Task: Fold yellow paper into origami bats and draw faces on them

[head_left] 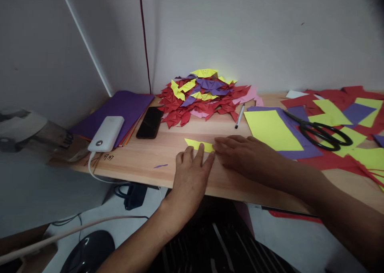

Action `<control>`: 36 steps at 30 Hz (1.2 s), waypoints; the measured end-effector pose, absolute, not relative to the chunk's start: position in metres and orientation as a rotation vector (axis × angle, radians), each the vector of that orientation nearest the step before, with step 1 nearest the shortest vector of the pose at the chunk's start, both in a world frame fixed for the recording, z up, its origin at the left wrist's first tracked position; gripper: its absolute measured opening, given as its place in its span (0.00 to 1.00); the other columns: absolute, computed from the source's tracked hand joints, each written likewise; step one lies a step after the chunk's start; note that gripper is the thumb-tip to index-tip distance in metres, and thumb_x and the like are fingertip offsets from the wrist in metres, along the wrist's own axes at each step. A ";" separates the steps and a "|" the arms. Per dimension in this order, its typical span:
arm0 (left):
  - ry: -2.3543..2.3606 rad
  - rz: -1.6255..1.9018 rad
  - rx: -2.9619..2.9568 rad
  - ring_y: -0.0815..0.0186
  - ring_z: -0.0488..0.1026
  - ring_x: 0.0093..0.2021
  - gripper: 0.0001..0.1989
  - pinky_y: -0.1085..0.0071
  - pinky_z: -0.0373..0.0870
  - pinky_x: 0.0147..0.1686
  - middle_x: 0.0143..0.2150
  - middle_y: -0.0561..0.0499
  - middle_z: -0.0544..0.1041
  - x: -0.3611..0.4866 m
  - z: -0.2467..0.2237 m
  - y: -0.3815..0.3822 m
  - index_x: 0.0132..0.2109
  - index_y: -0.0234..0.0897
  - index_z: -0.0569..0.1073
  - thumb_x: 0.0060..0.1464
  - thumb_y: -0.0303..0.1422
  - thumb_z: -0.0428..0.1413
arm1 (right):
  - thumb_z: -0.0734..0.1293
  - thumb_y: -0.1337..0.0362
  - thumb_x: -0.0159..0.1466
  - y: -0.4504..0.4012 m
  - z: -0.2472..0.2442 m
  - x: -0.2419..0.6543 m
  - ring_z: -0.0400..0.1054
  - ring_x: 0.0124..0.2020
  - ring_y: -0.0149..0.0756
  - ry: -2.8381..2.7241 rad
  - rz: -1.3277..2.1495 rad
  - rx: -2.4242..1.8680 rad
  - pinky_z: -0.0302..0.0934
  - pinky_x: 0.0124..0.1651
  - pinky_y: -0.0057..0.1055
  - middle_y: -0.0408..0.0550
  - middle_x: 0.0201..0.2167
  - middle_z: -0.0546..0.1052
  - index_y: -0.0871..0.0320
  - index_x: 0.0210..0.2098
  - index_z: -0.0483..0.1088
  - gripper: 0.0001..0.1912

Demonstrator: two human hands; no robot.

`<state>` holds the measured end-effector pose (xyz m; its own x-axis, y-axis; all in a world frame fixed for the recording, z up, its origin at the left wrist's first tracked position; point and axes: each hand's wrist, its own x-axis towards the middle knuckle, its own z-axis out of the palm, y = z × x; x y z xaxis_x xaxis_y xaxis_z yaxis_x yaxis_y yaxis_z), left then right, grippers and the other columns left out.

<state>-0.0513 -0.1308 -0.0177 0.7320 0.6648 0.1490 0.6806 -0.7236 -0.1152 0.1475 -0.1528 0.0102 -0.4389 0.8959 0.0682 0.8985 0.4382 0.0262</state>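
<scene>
A small folded strip of yellow paper (pixel 193 143) lies on the wooden desk (pixel 168 181) in front of me. My left hand (pixel 192 169) holds it down against the wood, its fingertips pressed along the near edge. At the strip's right end, the fingers of my right hand (pixel 240 151) are together and press on the paper, covering that end. Behind both hands is a heap of folded red, purple, yellow and pink paper shapes (pixel 198 91); some yellow ones have small drawn faces.
Left: a black phone (pixel 149 123), a white power bank (pixel 106 133) with its cable, purple sheets (pixel 126 105) and a clear container (pixel 57 137). Right: a pen (pixel 240 116), a yellow sheet (pixel 273 129), black-handled scissors (pixel 322 133) and scattered cut paper (pixel 330 111). A purple scrap (pixel 161 166) lies near the front edge.
</scene>
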 end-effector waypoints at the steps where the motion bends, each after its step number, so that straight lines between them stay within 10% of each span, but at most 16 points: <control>1: -1.085 -0.148 -2.774 0.43 0.60 0.59 0.25 0.49 0.62 0.50 0.65 0.41 0.62 -0.052 -0.017 -0.131 0.63 0.43 0.63 0.60 0.26 0.48 | 0.61 0.68 0.64 -0.153 0.010 0.145 0.67 0.55 0.49 -2.626 -0.104 -1.666 0.66 0.49 0.46 0.56 0.57 0.71 0.59 0.54 0.69 0.19; 36: -1.127 -0.146 -2.798 0.44 0.60 0.61 0.23 0.48 0.61 0.53 0.65 0.40 0.62 -0.054 -0.016 -0.137 0.63 0.44 0.64 0.61 0.27 0.48 | 0.60 0.70 0.65 -0.155 0.011 0.150 0.69 0.52 0.47 -2.652 -0.124 -1.593 0.66 0.50 0.44 0.56 0.54 0.73 0.57 0.52 0.70 0.18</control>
<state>-0.0540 -0.1369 -0.0162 0.7180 0.6829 0.1342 0.6946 -0.7153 -0.0764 0.1498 -0.1549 0.0111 -0.4700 0.8790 0.0801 0.8827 0.4678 0.0450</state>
